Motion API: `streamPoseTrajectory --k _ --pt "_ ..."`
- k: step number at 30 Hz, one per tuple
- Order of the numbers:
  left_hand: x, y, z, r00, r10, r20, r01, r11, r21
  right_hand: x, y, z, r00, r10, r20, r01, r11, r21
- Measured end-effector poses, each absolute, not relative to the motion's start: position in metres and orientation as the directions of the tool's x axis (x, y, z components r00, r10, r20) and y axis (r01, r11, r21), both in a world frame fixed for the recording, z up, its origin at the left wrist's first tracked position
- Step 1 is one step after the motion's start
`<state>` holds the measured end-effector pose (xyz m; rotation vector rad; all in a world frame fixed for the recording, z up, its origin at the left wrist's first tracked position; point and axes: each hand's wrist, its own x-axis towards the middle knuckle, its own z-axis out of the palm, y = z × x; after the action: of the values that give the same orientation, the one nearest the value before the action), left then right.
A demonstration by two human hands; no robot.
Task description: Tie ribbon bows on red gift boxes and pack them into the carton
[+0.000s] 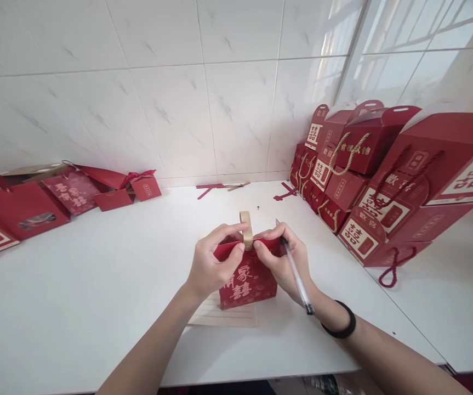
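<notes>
A small red gift box (256, 282) with pale pink characters stands upright in front of me. At its top edge a loop of gold ribbon (245, 219) sticks up. My left hand (217, 258) pinches the box's top edge at the left of the ribbon, thumb in front and fingers behind. My right hand (283, 255) grips the same edge at the right of the ribbon. A clear pen (297, 277) with a black cap end also rests in my right hand, slanting across its back. Beneath the box lies a lined sheet of paper (223, 314).
Stacked red gift boxes (355, 186) with rope handles fill the right side. More red boxes (26, 208) lie along the left wall. Red ribbon pieces (208, 189) and a gold strip (238, 186) lie near the tiled wall, all on a white table (96, 307).
</notes>
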<state>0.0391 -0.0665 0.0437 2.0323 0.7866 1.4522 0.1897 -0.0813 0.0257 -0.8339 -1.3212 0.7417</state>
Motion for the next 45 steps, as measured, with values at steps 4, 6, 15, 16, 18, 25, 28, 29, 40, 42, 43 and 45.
streamPoseTrajectory --k 4,6,15,16,18,25,28,29,40,42,43,45 --pt "0.038 -0.065 0.042 0.27 0.69 0.672 0.132 -0.718 0.684 0.189 -0.082 0.026 0.105 0.846 0.522 -0.001 0.525 -0.851" --pt "0.038 -0.065 0.041 0.294 0.676 0.675 0.109 -0.726 0.679 0.189 -0.083 0.026 0.099 0.846 0.523 -0.016 0.527 -0.85" --pt "0.04 -0.067 0.042 0.258 0.715 0.65 0.124 -0.692 0.711 0.19 -0.082 0.026 0.096 0.859 0.503 -0.015 0.507 -0.862" --pt "0.04 -0.067 0.042 0.256 0.721 0.644 0.124 -0.685 0.718 0.19 -0.081 0.026 0.097 0.86 0.501 -0.007 0.503 -0.864" --pt "0.04 -0.067 0.043 0.253 0.735 0.63 0.121 -0.67 0.733 0.19 -0.08 0.026 0.102 0.859 0.502 0.012 0.504 -0.864" --pt "0.04 -0.067 0.042 0.247 0.751 0.613 0.121 -0.651 0.749 0.186 -0.084 0.027 0.116 0.843 0.525 0.034 0.525 -0.851" --pt "0.04 -0.067 0.041 0.252 0.747 0.616 0.121 -0.655 0.745 0.185 -0.084 0.028 0.147 0.833 0.533 0.072 0.528 -0.846" --pt "0.04 -0.067 0.042 0.253 0.746 0.617 0.122 -0.657 0.744 0.185 -0.084 0.028 0.153 0.83 0.536 0.083 0.53 -0.844" --pt "0.039 -0.068 0.041 0.266 0.743 0.614 0.118 -0.657 0.745 0.188 -0.082 0.026 0.126 0.798 0.589 0.092 0.582 -0.808" --pt "0.04 -0.068 0.042 0.268 0.747 0.608 0.106 -0.651 0.752 0.191 -0.082 0.027 0.096 0.787 0.609 0.066 0.606 -0.793" --pt "0.04 -0.068 0.042 0.262 0.751 0.606 0.098 -0.645 0.758 0.193 -0.082 0.028 0.076 0.784 0.616 0.056 0.614 -0.788" --pt "0.042 -0.066 0.041 0.239 0.761 0.604 0.078 -0.635 0.769 0.198 -0.081 0.029 0.048 0.785 0.618 0.067 0.615 -0.786"
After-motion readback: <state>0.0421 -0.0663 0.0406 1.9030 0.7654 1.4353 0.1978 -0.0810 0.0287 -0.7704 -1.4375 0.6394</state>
